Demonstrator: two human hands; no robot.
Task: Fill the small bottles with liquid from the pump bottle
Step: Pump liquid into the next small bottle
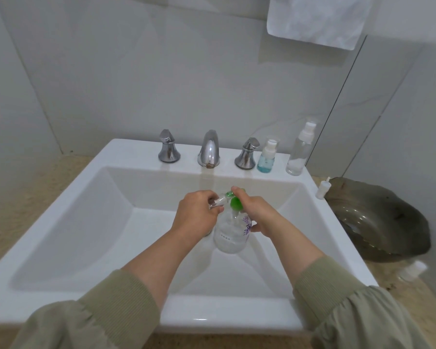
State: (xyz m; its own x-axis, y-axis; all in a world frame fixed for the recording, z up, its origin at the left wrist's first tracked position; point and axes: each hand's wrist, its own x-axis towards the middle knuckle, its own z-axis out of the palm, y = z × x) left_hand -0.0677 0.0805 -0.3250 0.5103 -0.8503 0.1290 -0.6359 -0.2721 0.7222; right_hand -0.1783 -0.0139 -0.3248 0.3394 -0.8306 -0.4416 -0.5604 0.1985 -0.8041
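Over the sink basin: pump bottle upright, green nozzle aimed left, gripped by right hand; small clear bottle (tilted, mouth toward nozzle) pinched in left hand.

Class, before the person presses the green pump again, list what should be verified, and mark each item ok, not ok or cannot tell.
1. Left hand grips the small bottle: ok.
2. Right hand holds the pump bottle, a finger on the green pump head: ok.
3. Small bottle's mouth lined up with the nozzle: cannot tell, fingers hide it.
4. Work held over the sink basin, so drips get caught: ok.
5. Liquid left in the pump bottle: cannot tell.
6. Fill level in the small bottle: cannot tell.
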